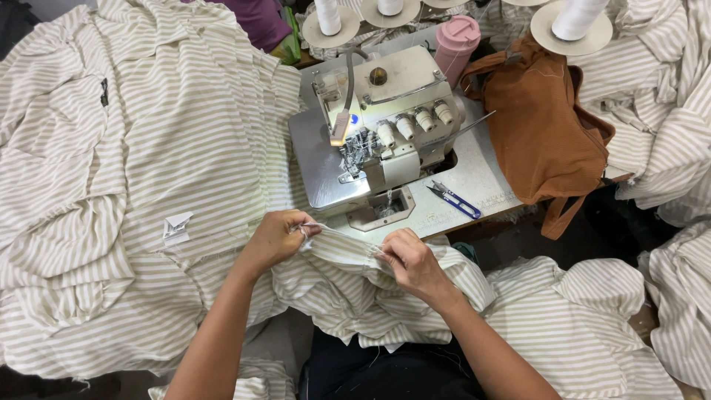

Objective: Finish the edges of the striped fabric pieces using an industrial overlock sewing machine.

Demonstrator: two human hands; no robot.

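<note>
**Striped cloth held taut at the serger**

2 hands gripped a striped cloth [348,255] just in front of the serger [378,126]. The left hand [278,237] pinched one end of a seam edge; the right hand [407,259] was clamped on the other, the edge stretched between them. Blue snips [453,198] lay on the tabletop [481,174] beside a brown bag [544,130]. More striped pieces [148,148] were heaped to the left.
</note>
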